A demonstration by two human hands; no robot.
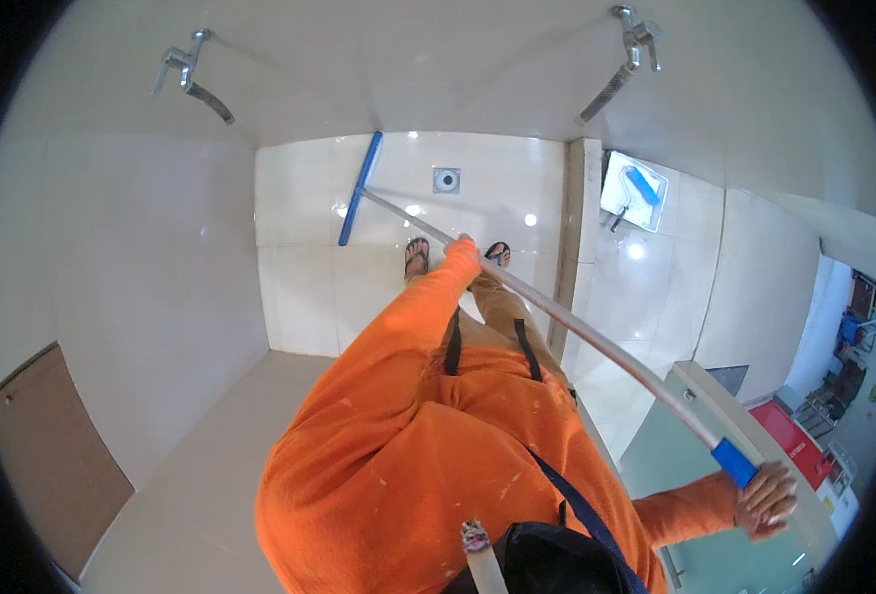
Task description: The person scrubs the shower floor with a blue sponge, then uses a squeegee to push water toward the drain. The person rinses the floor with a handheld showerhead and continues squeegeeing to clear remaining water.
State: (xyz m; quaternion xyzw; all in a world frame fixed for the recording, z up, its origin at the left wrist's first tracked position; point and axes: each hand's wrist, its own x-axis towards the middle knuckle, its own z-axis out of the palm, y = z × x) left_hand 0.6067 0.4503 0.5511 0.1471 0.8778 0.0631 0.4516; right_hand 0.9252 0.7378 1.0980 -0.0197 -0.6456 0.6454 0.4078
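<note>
A floor squeegee with a blue blade [361, 188] and a long pale pole [596, 339] slants across my body. Its blade rests on the white tiled floor, left of a square drain [446, 180]. My left hand [463, 247] is closed round the lower part of the pole, with the orange sleeve covering much of it. Out to the right, my right hand [767, 501] is closed at the top end, by the blue grip [734, 462]. My feet in sandals stand on the tiles just behind the drain.
Two taps [186, 61] [638, 42] with short hoses jut from the far wall. A low tiled kerb [579, 203] runs along the right. Beyond it lies a white tray [620, 188] with a blue paint roller [642, 185]. A greenish glass panel [695, 465] stands at lower right.
</note>
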